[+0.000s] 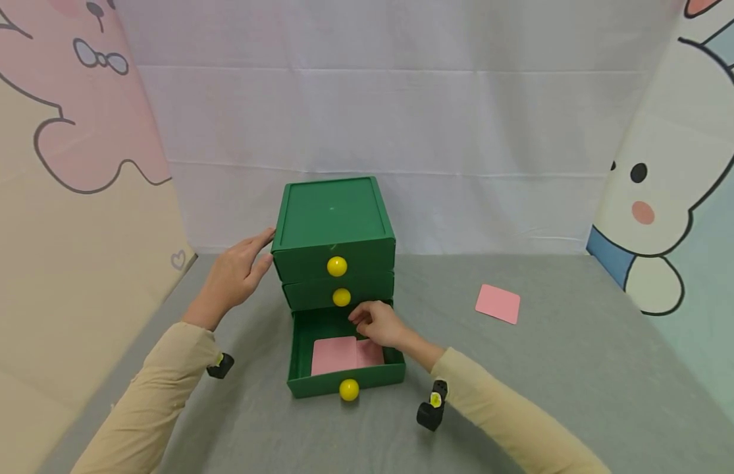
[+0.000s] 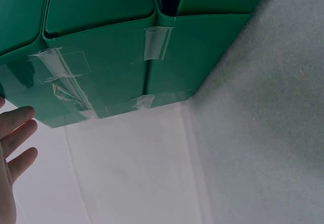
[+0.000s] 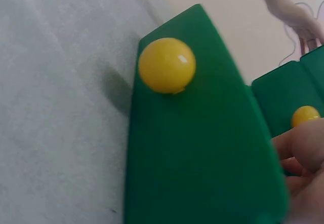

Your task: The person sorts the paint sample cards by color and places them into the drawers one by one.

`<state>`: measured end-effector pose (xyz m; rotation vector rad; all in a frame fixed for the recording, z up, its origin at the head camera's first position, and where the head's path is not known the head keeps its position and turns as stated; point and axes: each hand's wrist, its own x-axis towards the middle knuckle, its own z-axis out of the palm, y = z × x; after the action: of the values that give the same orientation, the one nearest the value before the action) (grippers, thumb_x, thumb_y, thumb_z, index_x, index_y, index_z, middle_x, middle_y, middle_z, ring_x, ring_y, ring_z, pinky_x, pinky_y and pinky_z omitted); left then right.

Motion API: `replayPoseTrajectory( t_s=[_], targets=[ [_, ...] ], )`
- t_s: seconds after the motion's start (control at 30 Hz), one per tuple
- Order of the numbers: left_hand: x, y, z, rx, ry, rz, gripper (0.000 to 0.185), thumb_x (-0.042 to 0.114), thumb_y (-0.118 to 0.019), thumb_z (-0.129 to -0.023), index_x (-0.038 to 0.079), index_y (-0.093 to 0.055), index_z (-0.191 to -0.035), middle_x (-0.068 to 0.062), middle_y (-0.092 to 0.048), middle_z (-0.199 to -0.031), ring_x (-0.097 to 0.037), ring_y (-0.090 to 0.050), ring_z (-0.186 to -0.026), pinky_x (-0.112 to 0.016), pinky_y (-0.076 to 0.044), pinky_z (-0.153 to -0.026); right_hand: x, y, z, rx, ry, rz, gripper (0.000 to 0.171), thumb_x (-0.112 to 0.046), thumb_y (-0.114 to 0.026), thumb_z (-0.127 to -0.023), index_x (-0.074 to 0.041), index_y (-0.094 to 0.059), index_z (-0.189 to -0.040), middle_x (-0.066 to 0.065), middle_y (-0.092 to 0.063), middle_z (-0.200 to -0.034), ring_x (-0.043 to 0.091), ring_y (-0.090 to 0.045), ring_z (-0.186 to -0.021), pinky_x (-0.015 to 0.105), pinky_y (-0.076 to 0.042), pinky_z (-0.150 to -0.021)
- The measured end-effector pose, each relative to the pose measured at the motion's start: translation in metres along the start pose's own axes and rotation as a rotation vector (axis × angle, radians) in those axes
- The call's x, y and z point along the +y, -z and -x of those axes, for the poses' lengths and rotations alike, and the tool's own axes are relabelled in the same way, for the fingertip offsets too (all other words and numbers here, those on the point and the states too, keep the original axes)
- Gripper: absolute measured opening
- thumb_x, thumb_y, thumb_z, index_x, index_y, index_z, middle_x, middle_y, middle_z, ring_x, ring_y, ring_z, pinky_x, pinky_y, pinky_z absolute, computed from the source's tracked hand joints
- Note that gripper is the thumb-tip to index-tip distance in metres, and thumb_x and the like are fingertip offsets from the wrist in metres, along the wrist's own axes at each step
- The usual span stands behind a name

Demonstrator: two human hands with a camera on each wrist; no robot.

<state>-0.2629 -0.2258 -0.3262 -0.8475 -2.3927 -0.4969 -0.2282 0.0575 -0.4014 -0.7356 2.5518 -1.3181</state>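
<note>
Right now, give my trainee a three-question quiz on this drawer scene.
1. True or false: the bottom drawer of the green cabinet is pulled open.
2. Where does the left hand rest? A) on the cabinet's left side B) on a yellow knob C) on the table
3. Fill in: the right hand reaches into the drawer over a ____ card, and a like card lies on the table.

Key: 1 true; 2 A; 3 pink.

Drawer unit (image 1: pixel 334 224) mid-table; bottom drawer (image 1: pixel 346 378) pulled out w/ cards (image 1: pixel 337 354) in it. Left hand (image 1: pixel 236 276) at unit's left side, right hand (image 1: pixel 381 324) in drawer. Loose card (image 1: pixel 498 303) to the right.
</note>
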Motion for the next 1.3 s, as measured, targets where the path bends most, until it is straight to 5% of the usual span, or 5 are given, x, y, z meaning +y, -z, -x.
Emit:
replayPoseTrajectory(
  t_s=[0.27, 0.4, 0.57, 0.8, 1.3],
  targets=[
    [0.000, 0.000, 0.000, 0.011, -0.011, -0.001, 0.049, 0.030, -0.037, -0.098, -0.002, -0.040, -0.135, -0.022, -0.052, -0.125, -0.038, -0.049, -0.112, -0.053, -0.040, -0.090, -0.006, 0.043, 0.021, -0.028, 0.004, -0.157, 0.022, 0.004, -0.051, -0.085, 0.009, -0.058, -0.106, 0.024, -0.057, -0.100, 0.028, -0.059, -0.086, 0.031, -0.053, -0.073],
    [-0.001, 0.000, 0.000, 0.017, -0.018, 0.004, 0.049, 0.029, -0.037, -0.098, -0.003, -0.040, -0.135, -0.022, -0.052, -0.125, -0.038, -0.049, -0.113, -0.053, -0.040, -0.091, 0.001, 0.074, 0.035, -0.015, 0.032, -0.143, 0.026, -0.003, -0.053, -0.087, 0.008, -0.055, -0.111, 0.021, -0.057, -0.101, 0.031, -0.058, -0.090, 0.036, -0.053, -0.076],
    [-0.001, -0.001, 0.001, 0.017, -0.017, 0.009, 0.049, 0.029, -0.038, -0.098, -0.003, -0.040, -0.135, -0.022, -0.052, -0.125, -0.038, -0.048, -0.113, -0.053, -0.040, -0.091, 0.029, 0.118, 0.053, 0.031, 0.009, -0.047, 0.036, -0.014, -0.058, -0.089, 0.004, -0.052, -0.119, 0.017, -0.056, -0.109, 0.027, -0.054, -0.098, 0.036, -0.050, -0.080],
    [-0.001, -0.001, 0.000, 0.010, -0.010, -0.003, 0.048, 0.028, -0.038, -0.098, -0.003, -0.040, -0.135, -0.022, -0.052, -0.126, -0.038, -0.048, -0.113, -0.053, -0.040, -0.091, 0.088, 0.167, 0.082, 0.148, -0.133, 0.006, 0.045, -0.020, -0.057, -0.090, 0.006, -0.047, -0.124, 0.024, -0.052, -0.118, 0.030, -0.053, -0.104, 0.041, -0.048, -0.085],
    [-0.001, 0.000, 0.000, 0.005, -0.007, -0.008, 0.048, 0.027, -0.040, -0.097, -0.003, -0.040, -0.135, -0.021, -0.052, -0.125, -0.037, -0.049, -0.113, -0.052, -0.040, -0.092, 0.163, 0.196, 0.106, 0.238, -0.370, 0.129, 0.063, -0.027, -0.061, -0.087, 0.015, -0.036, -0.128, 0.034, -0.041, -0.124, 0.042, -0.042, -0.111, 0.051, -0.041, -0.090]
  ],
)
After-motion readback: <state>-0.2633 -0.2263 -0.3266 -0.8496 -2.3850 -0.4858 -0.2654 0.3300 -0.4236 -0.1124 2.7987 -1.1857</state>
